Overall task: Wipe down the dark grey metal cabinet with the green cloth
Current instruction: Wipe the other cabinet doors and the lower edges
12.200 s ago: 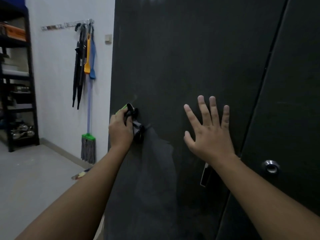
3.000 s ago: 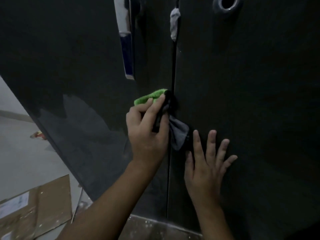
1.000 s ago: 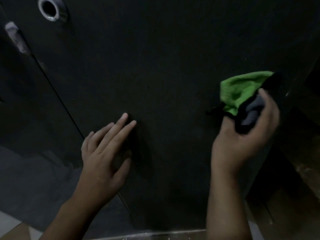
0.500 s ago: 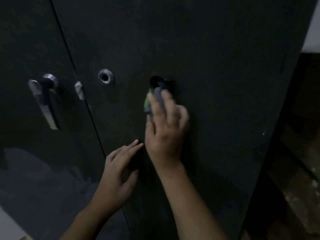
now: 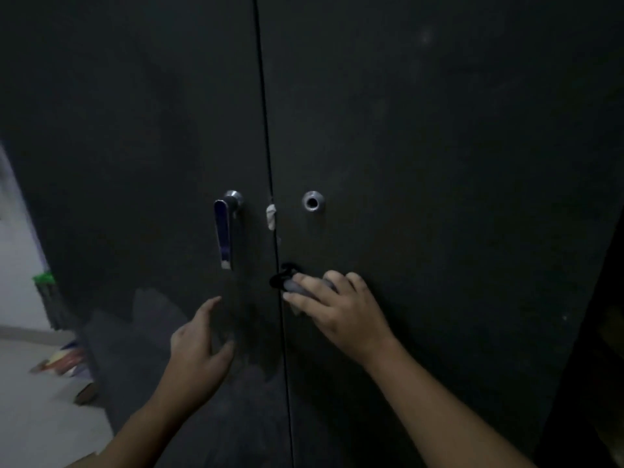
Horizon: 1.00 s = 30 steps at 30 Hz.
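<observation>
The dark grey metal cabinet (image 5: 439,163) fills the view, with its two doors meeting at a vertical seam. My right hand (image 5: 341,309) presses the cloth (image 5: 290,284) flat against the right door, just right of the seam and below the lock. Only the cloth's grey and black part shows under my fingers; its green side is hidden. My left hand (image 5: 199,346) hovers at the left door below the handle, fingers apart, holding nothing.
A chrome lever handle (image 5: 225,231) hangs on the left door. A round chrome lock (image 5: 313,201) sits on the right door, with a white scrap (image 5: 270,216) stuck in the seam. Pale floor (image 5: 30,400) with a mop and clutter lies at the left.
My right hand slid the cloth down and left, from beside the lock to the seam below it. My left hand shifted left onto the left door. The view pulled back and upward.
</observation>
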### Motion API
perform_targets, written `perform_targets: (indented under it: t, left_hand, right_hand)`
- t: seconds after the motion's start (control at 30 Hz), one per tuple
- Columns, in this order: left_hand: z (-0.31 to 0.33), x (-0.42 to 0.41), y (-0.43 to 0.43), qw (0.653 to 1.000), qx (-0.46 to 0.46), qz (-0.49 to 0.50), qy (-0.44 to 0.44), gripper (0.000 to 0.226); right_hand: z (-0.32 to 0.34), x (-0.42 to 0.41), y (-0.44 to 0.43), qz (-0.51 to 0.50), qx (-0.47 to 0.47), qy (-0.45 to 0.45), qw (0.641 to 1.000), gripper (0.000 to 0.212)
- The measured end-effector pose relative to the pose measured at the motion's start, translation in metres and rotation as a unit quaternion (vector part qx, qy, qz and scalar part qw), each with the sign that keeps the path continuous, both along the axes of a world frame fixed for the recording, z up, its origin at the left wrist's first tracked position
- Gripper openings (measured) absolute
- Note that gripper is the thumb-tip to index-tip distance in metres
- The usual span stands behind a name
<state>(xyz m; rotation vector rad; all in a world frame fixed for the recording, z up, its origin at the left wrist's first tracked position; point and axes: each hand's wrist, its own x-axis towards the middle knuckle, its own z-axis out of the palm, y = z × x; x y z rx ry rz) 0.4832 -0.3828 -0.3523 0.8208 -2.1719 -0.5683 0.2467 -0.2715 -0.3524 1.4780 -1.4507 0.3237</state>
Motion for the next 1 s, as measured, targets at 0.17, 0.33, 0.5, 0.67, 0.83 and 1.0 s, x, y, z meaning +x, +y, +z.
perform_targets:
  t: [0.17,0.33,0.5,0.67,0.83,1.0]
  left_hand:
    - [0.063,-0.007,-0.013,0.995,-0.057,-0.03,0.076,0.08]
    - [0.106,-0.041,-0.02,0.992,-0.036,-0.069,0.096,0.074]
    - [0.108,-0.048,-0.022,0.99,-0.037,-0.02,0.133,0.061]
    - [0.114,-0.041,-0.025,0.988,-0.001,-0.01,0.155,0.056]
    - [0.115,-0.042,-0.033,0.992,0.044,0.001,0.121,0.033]
    - [0.12,-0.045,-0.036,0.995,0.066,0.01,0.073,0.025]
  right_hand:
    - [0.079,-0.028,0.016,-0.029,-0.083,0.053,0.995,0.046]
    - [0.147,-0.053,0.044,-0.037,-0.03,0.159,0.986,0.042]
    - [0.23,-0.057,0.056,-0.079,-0.178,0.014,0.981,0.049]
    - [0.249,-0.035,0.027,-0.053,-0.249,-0.116,0.96,0.052]
    - [0.214,-0.038,0.028,-0.035,-0.12,0.005,0.992,0.046]
    - [0.23,-0.043,0.037,-0.04,0.045,0.188,0.98,0.045]
